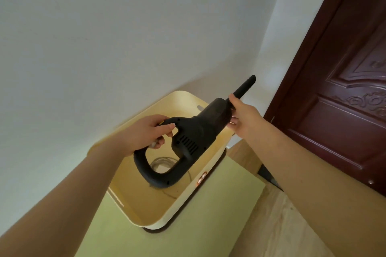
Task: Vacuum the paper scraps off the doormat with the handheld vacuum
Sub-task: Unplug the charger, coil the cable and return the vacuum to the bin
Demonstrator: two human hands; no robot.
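A black handheld vacuum (194, 131) hangs in the air above a cream-yellow bin (188, 204), its narrow nozzle pointing up and to the right. My left hand (146, 133) grips the looped handle at its upper end. My right hand (242, 116) holds the front of the vacuum's body where the nozzle joins it, fingers curled under it. Neither the doormat nor any paper scraps are in view.
The bin stands on a pale green surface (208, 231) against a white wall (104, 37), with a coiled white cable (165, 162) at its bottom. A dark red-brown door (344, 100) is at the right. Light wood floor (282, 225) lies below it.
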